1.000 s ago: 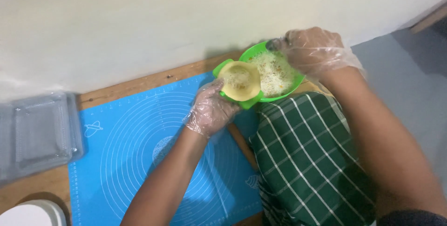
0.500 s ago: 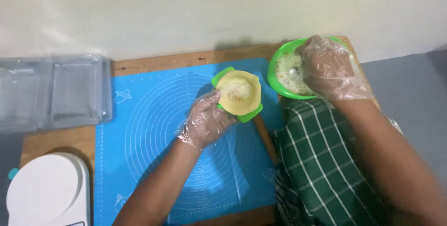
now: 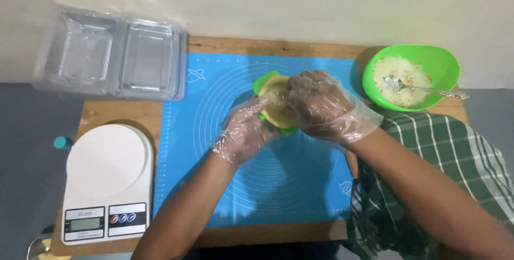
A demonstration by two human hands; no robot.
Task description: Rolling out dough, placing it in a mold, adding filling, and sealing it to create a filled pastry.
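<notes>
Both my hands wear clear plastic gloves. My left hand (image 3: 245, 133) holds a green folding mould (image 3: 266, 85) lined with a pale yellow dough round (image 3: 276, 111), just above the blue silicone mat (image 3: 225, 185). My right hand (image 3: 320, 104) lies over the top of the dough and mould, fingers curled onto it. A green bowl (image 3: 436, 62) of white filling with orange bits stands at the table's far right. A metal spoon (image 3: 428, 87) rests in it, apart from both hands.
A clear plastic hinged container (image 3: 110, 54) lies open at the far left. A white kitchen scale (image 3: 107, 182) stands at the near left of the wooden table (image 3: 123, 111). A green checked cloth (image 3: 444, 153) covers my lap at the right.
My right hand left the green bowl and came onto the dough in the mould. The spoon now rests in the bowl. The camera view shifted left, so the scale shows more fully.
</notes>
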